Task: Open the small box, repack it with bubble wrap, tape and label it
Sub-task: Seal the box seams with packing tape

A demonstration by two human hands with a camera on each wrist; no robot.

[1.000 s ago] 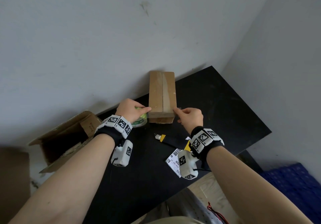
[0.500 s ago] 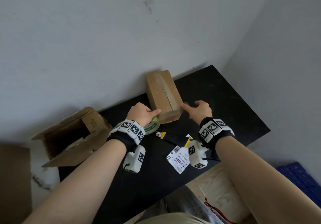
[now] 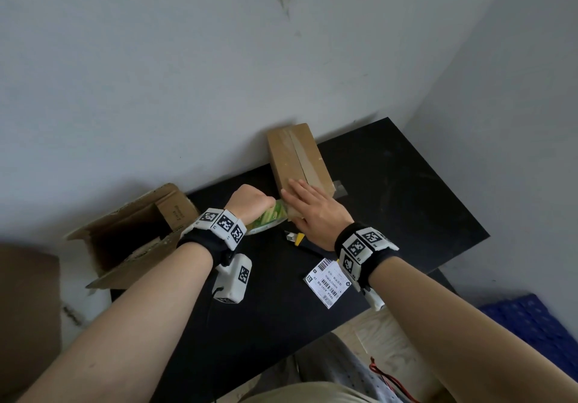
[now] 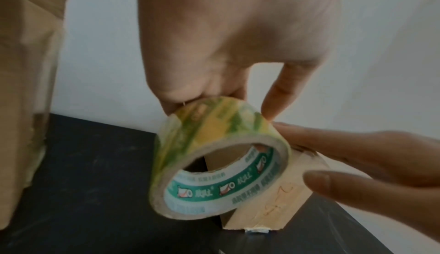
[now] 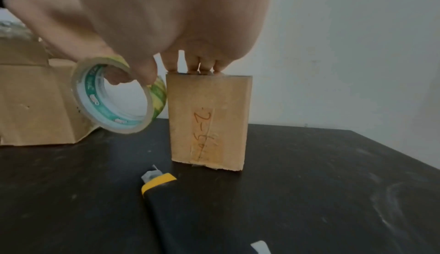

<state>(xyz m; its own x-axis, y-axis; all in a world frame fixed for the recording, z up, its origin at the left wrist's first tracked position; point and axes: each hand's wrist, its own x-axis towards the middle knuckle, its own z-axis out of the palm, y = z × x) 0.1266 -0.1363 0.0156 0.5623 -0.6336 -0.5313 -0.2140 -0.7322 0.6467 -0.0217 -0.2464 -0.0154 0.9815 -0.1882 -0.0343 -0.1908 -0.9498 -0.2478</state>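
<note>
The small brown box [image 3: 297,158] lies on the black table [image 3: 406,215] against the wall, with tape along its top seam. Its near end [image 5: 209,122] bears handwritten marks. My right hand [image 3: 312,208] lies flat on the box's near end, fingers straight and pressing on its top. My left hand [image 3: 250,202] grips the green and yellow tape roll [image 3: 269,218] just left of the box's near corner. In the left wrist view the tape roll [image 4: 219,164] hangs tilted above the table, touching the box [image 4: 273,201]. A white barcode label [image 3: 328,280] lies on the table near my right wrist.
A yellow and black utility knife [image 3: 297,238] lies on the table just in front of the box, blade end toward it. A large open cardboard box [image 3: 134,233] stands at the table's left end. A small grey scrap [image 3: 339,188] lies right of the box. A blue mat [image 3: 531,324] is on the floor.
My left hand has lifted the tape roll off the table beside the box. My right hand has moved from the box's right side to lie flat on its top. The box has turned slightly.
</note>
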